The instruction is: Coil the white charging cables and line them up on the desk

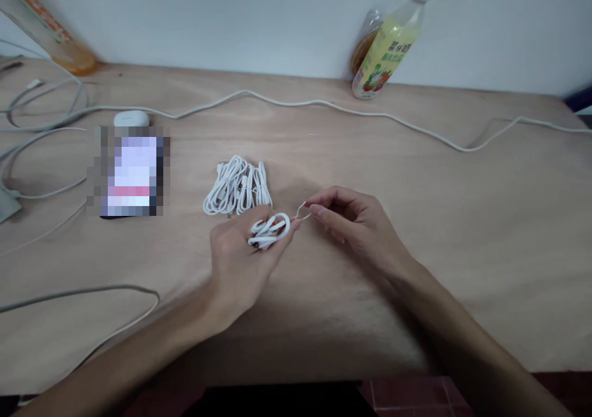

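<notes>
My left hand (243, 260) holds a small coiled white cable (269, 229) between its fingers, just above the wooden table (416, 232). My right hand (356, 219) pinches a thin wire tie (303, 210) that sticks out from the coil's right end. Right behind my left hand, several more bundled white cables (238, 185) lie side by side on the table.
A phone with a lit screen (132, 173) lies at the left, a white earbud case (131, 118) behind it. Long loose white cables (324, 103) cross the back and left of the table. A yellow drink bottle (391, 44) leans on the wall at the back.
</notes>
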`<state>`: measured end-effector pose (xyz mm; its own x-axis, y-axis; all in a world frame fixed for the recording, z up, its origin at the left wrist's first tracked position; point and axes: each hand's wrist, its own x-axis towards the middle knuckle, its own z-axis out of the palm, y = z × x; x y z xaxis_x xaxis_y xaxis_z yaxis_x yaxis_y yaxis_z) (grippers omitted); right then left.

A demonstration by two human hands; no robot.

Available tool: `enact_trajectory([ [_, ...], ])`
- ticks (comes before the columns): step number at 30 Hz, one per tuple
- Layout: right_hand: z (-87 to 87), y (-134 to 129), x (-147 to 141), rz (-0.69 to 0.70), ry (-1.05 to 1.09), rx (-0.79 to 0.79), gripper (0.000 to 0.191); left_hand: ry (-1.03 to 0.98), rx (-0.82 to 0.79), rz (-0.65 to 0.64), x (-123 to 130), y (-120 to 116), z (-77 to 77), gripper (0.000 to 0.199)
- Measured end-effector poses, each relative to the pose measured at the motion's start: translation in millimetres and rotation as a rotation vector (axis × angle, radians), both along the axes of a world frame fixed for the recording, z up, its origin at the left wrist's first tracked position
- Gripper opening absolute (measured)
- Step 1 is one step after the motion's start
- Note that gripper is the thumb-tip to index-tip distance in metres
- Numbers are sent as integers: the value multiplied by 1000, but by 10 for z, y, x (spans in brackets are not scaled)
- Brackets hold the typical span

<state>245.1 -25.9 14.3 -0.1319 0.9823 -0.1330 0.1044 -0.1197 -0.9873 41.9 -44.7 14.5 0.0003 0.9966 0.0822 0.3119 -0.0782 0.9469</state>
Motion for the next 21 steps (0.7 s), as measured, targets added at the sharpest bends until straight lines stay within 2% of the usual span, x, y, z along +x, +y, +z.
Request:
enact_trajectory([
  [2, 1, -2, -1, -9, 16, 7, 18, 85, 46, 43, 9, -1, 13, 45],
  [4, 7, -4, -1, -29, 28, 6, 19, 80, 31, 51, 16, 2, 20, 53],
  [14, 6, 31, 36, -62, -44, 43, 27, -77, -100, 2, 48, 54, 60, 60],
  [17, -25, 87, 83, -160, -109, 97, 26, -222, -203, -150, 52, 76, 91, 57],
  [21, -63, 184, 182, -324, -251, 94, 27, -553, -480, -451, 87, 23, 144, 56],
])
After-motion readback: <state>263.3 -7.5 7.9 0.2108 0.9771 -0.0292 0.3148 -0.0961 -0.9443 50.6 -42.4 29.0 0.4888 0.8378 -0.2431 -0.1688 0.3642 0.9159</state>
